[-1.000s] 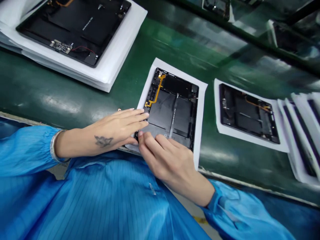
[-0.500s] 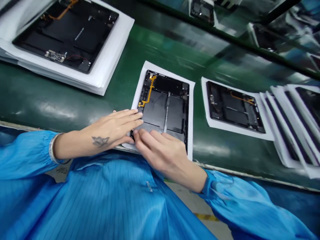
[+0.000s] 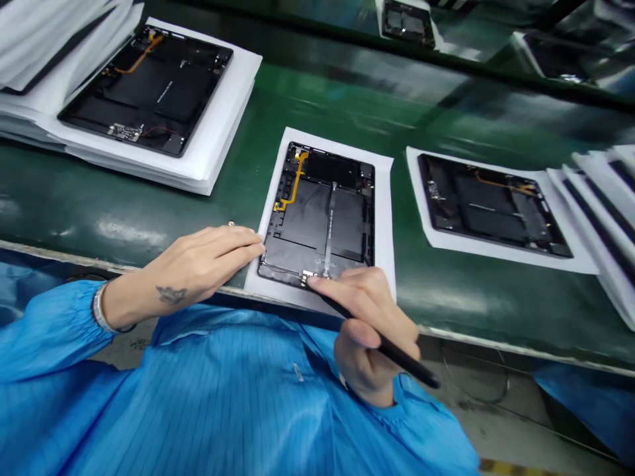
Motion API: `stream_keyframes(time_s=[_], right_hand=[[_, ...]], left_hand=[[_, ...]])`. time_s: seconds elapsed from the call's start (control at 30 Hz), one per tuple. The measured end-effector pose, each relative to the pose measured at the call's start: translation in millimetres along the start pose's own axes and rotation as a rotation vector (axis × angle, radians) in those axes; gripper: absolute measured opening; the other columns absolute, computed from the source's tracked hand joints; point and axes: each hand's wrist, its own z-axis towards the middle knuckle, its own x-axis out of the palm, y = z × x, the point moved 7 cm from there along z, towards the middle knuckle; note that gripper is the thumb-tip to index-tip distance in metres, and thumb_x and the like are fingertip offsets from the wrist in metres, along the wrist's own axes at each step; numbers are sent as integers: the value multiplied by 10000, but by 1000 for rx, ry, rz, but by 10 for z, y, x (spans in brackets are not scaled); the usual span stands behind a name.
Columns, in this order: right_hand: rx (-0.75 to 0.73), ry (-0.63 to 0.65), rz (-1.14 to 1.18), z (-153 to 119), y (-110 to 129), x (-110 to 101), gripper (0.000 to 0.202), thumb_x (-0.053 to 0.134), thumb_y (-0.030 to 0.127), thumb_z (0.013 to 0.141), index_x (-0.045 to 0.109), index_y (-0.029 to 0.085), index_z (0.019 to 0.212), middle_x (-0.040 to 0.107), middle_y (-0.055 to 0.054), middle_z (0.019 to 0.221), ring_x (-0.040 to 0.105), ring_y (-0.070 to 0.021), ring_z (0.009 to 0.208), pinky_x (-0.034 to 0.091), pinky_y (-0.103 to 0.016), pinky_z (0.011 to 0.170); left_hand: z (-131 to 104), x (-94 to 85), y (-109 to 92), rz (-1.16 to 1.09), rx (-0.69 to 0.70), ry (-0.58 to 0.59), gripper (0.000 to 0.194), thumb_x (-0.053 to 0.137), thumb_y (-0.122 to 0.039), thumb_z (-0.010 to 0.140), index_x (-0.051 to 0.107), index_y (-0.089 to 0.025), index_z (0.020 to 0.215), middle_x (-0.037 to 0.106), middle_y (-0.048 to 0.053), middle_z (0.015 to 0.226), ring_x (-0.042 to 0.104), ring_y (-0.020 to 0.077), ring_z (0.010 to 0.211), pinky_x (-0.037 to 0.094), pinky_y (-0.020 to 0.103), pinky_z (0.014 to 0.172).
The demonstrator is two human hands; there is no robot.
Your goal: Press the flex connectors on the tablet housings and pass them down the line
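Observation:
In the head view an opened tablet point(image 3: 307, 211) lies on a white sheet point(image 3: 384, 218) in front of me, its black batteries, orange flex cable and pale strip showing. My left hand point(image 3: 211, 261) lies flat at its left edge, fingers stretched out, fingertips at the rim. My right hand point(image 3: 380, 317) is closed around a slim black pen-shaped tool point(image 3: 407, 360), whose back end points down to the right. The index fingertip is by the small silver part point(image 3: 307, 274) on the tablet's lower edge. The tool's tip is hidden under the fingers.
At the left, another opened tablet point(image 3: 149, 92) lies on a stack of white sheets point(image 3: 198, 173). To the right is one more opened tablet point(image 3: 496, 205), beside leaning sheets with dark panels point(image 3: 605, 205). A tiny part point(image 3: 231, 224) sits on the green bench point(image 3: 124, 221).
My right hand has moved right along the tablet's lower edge and turned, and the black tool now shows in it. My left hand has drawn back left to the rim. The view has shifted.

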Motion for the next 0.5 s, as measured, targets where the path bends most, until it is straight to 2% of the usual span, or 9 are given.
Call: stream_keyframes(time_s=[0.1,0.17,0.23,0.3,0.33,0.37,0.43,0.5], right_hand=[[-91,-24,-42,-1,32,17,400,380,419,1055,693,194,1164,655,-78,858,649,-221,834,522,-379,721],[-142,24,-106,22,55,41,317,432,321,1054,654,168,1220,611,-27,730,603,-163,663,468,-311,608],[-137,190,-186,52,35,112,339,486,312,1040,594,137,1309,596,0,707,558,-135,597,439,-281,567],[-106,358,-222,59,1,159,450,489,364,1036,503,137,1424,639,-29,818,597,-152,686,484,-279,612],[-93,403,-197,55,-4,155,468,477,341,1040,461,154,1469,646,-39,867,608,-157,727,505,-282,639],[-83,399,-148,54,3,123,459,468,281,1039,449,182,1487,638,-36,880,606,-154,739,513,-283,652],[-58,295,-34,48,24,14,443,466,143,1009,525,244,1436,609,-18,840,593,-149,732,510,-292,664],[-46,202,-37,8,41,-64,390,461,157,1009,608,275,1351,597,-40,865,606,-185,818,521,-353,733]], left_hand=[[12,10,-41,-2,21,2,335,467,-45,981,596,-124,1280,659,112,1341,632,214,1239,516,374,1094],[20,32,-50,-5,36,21,339,466,-69,993,584,-134,1305,643,108,1370,613,218,1272,510,385,1108],[28,52,-50,-4,51,36,337,469,-83,999,580,-134,1313,631,110,1389,602,226,1293,514,387,1107],[38,63,-53,-6,70,46,336,477,-76,992,585,-128,1306,633,115,1387,605,233,1293,523,388,1099],[42,66,-55,-9,78,49,338,481,-67,987,588,-123,1303,635,117,1383,609,236,1289,525,390,1097],[47,64,-58,-13,85,48,341,486,-60,981,591,-120,1299,638,120,1380,612,238,1285,528,391,1094],[52,57,-63,-18,93,44,341,494,-53,974,597,-115,1294,643,124,1373,617,239,1280,535,388,1085],[52,49,-60,-15,89,38,340,493,-50,973,598,-114,1290,645,126,1368,623,241,1272,542,385,1075]])
